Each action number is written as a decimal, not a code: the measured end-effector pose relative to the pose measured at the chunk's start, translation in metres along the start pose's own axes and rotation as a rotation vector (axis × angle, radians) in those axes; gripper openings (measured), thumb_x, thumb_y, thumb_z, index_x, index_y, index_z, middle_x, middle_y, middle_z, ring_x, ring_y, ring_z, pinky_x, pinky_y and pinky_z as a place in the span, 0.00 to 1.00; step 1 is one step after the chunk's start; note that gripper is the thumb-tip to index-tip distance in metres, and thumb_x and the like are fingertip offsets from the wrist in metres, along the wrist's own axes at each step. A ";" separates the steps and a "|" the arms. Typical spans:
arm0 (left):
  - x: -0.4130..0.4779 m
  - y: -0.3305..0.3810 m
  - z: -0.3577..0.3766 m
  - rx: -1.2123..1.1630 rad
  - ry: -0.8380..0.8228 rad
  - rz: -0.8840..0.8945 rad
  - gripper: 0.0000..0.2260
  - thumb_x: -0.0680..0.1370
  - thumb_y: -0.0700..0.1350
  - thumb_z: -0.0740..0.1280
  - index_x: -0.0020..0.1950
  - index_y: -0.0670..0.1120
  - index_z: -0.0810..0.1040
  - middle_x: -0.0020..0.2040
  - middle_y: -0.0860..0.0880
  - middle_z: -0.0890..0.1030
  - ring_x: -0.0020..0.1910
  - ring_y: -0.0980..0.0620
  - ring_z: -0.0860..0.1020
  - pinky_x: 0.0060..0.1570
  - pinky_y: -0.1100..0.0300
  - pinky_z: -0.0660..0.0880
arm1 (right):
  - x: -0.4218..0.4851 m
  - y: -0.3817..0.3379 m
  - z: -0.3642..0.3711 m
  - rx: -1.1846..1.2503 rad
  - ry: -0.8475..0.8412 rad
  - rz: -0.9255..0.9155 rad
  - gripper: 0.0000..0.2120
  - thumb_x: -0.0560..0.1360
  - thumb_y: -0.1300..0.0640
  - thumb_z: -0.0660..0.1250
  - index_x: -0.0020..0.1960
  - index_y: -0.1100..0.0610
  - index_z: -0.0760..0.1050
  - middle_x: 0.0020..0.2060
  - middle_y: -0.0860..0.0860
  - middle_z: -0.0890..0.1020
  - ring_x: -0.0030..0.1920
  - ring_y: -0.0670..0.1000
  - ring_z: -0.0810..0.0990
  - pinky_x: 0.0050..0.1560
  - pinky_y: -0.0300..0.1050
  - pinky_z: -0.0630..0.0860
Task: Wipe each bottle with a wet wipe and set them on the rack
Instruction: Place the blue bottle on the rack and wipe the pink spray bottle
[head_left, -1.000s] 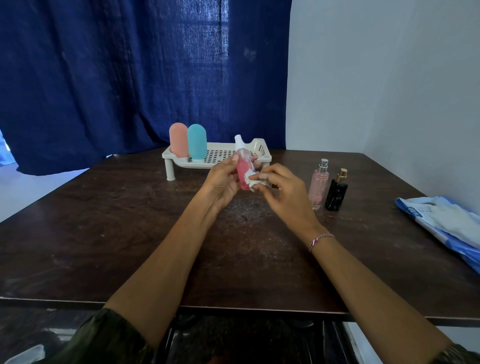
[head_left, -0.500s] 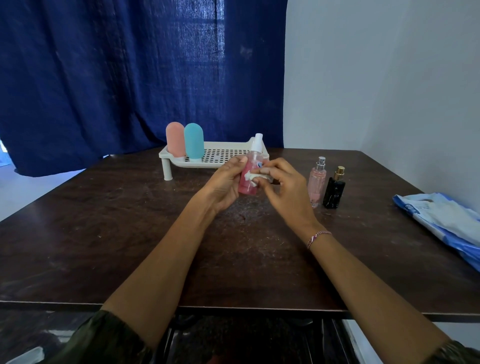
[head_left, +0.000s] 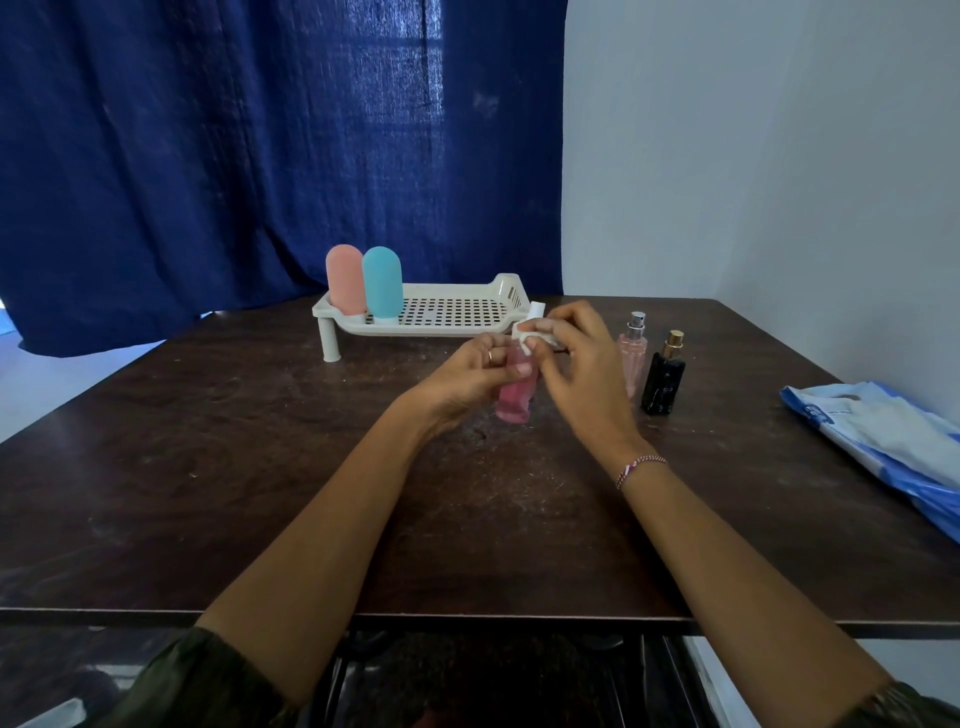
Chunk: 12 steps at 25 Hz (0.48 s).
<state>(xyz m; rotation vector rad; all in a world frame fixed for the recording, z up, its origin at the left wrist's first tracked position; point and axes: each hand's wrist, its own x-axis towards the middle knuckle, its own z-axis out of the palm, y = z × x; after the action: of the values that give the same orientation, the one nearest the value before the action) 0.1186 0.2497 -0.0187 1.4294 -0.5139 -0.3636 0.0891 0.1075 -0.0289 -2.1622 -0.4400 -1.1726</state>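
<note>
left hand (head_left: 470, 371) grips pink spray bottle (head_left: 514, 397) upright at the middle of the table (head_left: 260, 467) | right hand (head_left: 576, 358) pinches wet wipe (head_left: 524, 335) against the bottle's top | rack (head_left: 447, 312) at 11 o'clock from the hands, with peach bottle (head_left: 345, 280) and teal bottle (head_left: 382, 283) standing at its left end | clear perfume bottle (head_left: 634, 353) and black bottle (head_left: 663, 379) side by side at 3 o'clock

The dark table (head_left: 249, 467) carries a white rack (head_left: 415, 328), a pale spray bottle (head_left: 634, 358), a black bottle (head_left: 663, 383) and a plastic bag (head_left: 893, 441).

Left hand (head_left: 467, 379): fingers curled round pink bottle (head_left: 514, 402), forearm stretched forward.
Right hand (head_left: 576, 364): fingers apparently pinching white wipe (head_left: 527, 335).
</note>
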 end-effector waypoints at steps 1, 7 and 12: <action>0.000 0.000 0.000 0.039 0.020 0.018 0.16 0.76 0.33 0.64 0.63 0.40 0.67 0.51 0.47 0.79 0.50 0.53 0.79 0.44 0.63 0.79 | -0.001 0.000 0.002 -0.016 -0.021 -0.008 0.09 0.75 0.62 0.65 0.54 0.62 0.77 0.51 0.54 0.74 0.54 0.47 0.71 0.52 0.22 0.66; 0.002 0.005 -0.006 0.040 0.081 0.147 0.16 0.75 0.34 0.66 0.59 0.45 0.67 0.54 0.47 0.79 0.54 0.50 0.79 0.53 0.56 0.77 | 0.003 0.007 -0.001 -0.031 0.016 0.060 0.07 0.77 0.60 0.62 0.51 0.62 0.76 0.50 0.54 0.73 0.52 0.48 0.70 0.48 0.26 0.66; 0.004 0.004 -0.006 0.007 0.102 0.186 0.15 0.75 0.34 0.65 0.59 0.44 0.67 0.53 0.46 0.80 0.51 0.51 0.81 0.52 0.56 0.79 | 0.002 0.013 -0.001 0.003 -0.063 0.093 0.08 0.75 0.61 0.66 0.52 0.62 0.78 0.46 0.50 0.75 0.46 0.45 0.73 0.45 0.27 0.70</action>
<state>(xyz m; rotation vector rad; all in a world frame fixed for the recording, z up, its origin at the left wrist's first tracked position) 0.1247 0.2535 -0.0145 1.3863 -0.5601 -0.1393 0.0970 0.0972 -0.0312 -2.1976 -0.3639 -1.0552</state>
